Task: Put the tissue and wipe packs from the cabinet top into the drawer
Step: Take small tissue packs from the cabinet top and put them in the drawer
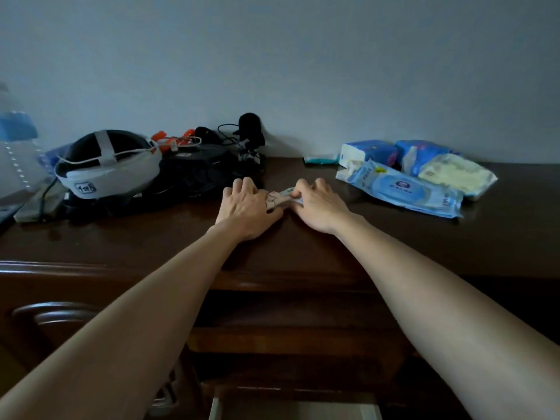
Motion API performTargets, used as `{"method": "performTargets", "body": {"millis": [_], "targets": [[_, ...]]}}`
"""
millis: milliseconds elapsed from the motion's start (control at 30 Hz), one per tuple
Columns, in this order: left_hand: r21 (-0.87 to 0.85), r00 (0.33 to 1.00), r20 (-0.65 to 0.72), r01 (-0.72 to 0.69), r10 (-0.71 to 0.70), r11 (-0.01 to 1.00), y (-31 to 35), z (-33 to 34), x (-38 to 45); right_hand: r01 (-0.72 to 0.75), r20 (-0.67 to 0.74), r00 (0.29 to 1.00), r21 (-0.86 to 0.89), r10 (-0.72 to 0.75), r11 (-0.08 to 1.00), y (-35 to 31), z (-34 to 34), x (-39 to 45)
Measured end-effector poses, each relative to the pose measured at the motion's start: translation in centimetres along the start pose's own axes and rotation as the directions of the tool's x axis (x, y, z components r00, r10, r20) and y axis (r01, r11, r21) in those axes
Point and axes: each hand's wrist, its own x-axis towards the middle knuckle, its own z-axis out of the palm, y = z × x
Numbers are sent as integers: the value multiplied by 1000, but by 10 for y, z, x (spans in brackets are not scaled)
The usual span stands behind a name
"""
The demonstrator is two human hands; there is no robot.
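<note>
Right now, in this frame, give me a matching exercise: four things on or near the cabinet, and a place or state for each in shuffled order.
Things:
1. small pack
2. blue wipe pack
3. headset
4. drawer

Places or states:
A. far left of the cabinet top
B. open, below the cabinet front
C. held between both hands
D. lying flat at the right

Pairs: 1-C, 2-D, 3-A, 4-B

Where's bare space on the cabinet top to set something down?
Bare wood along the cabinet top front edge, and right of the wipe pack. Crowded: headset and cables back left, tissue packs back right. Left hand and right hand hold a small pack at centre.
</note>
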Motion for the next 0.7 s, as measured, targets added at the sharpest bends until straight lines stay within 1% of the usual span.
{"method": "performTargets", "body": {"millis": [100,167,200,267,333,367,400,433,500,533,567,600,633,667,700], "targets": [[-78,998,58,38,-34,996,14,-15,-20,35,-46,998,24,-34,999,-9,-11,-38],[-149,996,43,80,-74,986,32,-28,-46,72,-69,995,-4,-72,997,-11,-21,-74],[-195,997,-5,80,-83,978,44,-33,-66,98,-93,991,-27,-100,995,-11,-27,-97],[-295,981,-179,13,-69,956,66,-39,-115,144,-165,975,-38,-148,989,-6,-35,-145],[-416,931,-356,-80,-81,906,87,-32,-173,167,-249,957,44,-151,985,1,-34,-200],[-505,914,-385,-90,-131,859,97,-23,-203,184,-284,946,85,-153,979,4,-28,-227],[-601,914,-363,-80,-182,795,105,-10,-231,191,-301,942,110,-150,976,7,-17,-252],[-684,930,-301,-57,-210,727,114,7,-259,184,-291,946,112,-145,977,12,0,-278],[-770,977,-127,12,-172,637,127,50,-310,109,-208,974,77,-91,991,24,46,-329],[-788,991,-19,69,-136,612,132,75,-332,30,-115,993,77,-21,997,32,73,-352],[-791,987,111,157,-114,592,137,101,-351,-84,20,996,82,83,993,41,101,-373],[-768,962,249,266,-111,583,141,127,-367,-225,180,961,79,208,971,51,129,-391],[-717,918,377,372,-121,589,144,151,-381,-370,341,880,58,330,927,61,155,-408],[-656,868,479,453,-131,604,145,172,-393,-472,467,786,28,406,881,70,179,-423],[-605,818,561,510,-127,611,144,192,-405,-503,544,726,4,420,864,77,199,-436]]}}
